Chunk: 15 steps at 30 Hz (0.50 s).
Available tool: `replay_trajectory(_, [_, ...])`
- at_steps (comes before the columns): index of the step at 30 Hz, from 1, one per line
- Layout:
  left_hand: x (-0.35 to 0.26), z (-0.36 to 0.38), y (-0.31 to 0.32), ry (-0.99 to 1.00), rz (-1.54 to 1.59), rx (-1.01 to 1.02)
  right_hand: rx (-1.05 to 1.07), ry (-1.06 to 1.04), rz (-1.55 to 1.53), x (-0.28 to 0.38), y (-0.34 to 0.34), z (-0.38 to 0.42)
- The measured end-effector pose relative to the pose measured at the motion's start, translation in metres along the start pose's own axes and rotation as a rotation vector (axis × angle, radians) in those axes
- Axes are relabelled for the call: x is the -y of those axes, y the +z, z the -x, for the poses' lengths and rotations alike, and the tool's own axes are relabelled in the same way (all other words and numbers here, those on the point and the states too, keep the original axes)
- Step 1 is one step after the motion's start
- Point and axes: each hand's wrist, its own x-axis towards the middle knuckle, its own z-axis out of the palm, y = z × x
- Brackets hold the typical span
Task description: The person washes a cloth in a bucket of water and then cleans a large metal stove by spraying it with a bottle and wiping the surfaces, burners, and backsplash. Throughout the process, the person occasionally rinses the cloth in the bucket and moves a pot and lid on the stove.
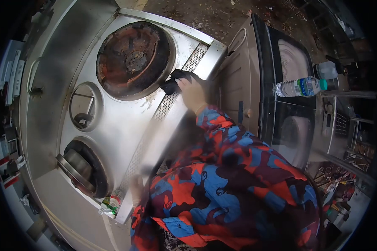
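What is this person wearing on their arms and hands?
Both arms are covered by long sleeves in a bold camouflage print of red, blue and dark maroon patches. The right hand is bare, with no glove. The left hand is blurred; a glove cannot be made out.

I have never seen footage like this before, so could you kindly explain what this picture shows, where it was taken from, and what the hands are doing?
There is a single picture, taken by a camera worn on a person's head, looking down over their own body; the wide lens bends the edges. The red, blue and dark patterned garment filling the lower middle is the person's clothing. The large metal stove top has three round openings: a rusty one, a small one and a darker one. One hand, apparently the right, presses a dark cloth against the perforated strip at the stove's edge. The other hand is blurred near the lower edge, beside a small bottle; what it holds I cannot tell. A water bottle lies on an appliance to the right.
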Motion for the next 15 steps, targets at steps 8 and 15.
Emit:
replay_trajectory(8, [0.057, 0.032, 0.024, -0.247, 0.254, -0.123, -0.152, 0.265, 0.271, -0.159, -0.017, -0.115])
replay_trajectory(15, [0.039, 0.052, 0.017, -0.311, 0.248, -0.148, -0.229, 0.473, 0.214, -0.21, -0.022, -0.148])
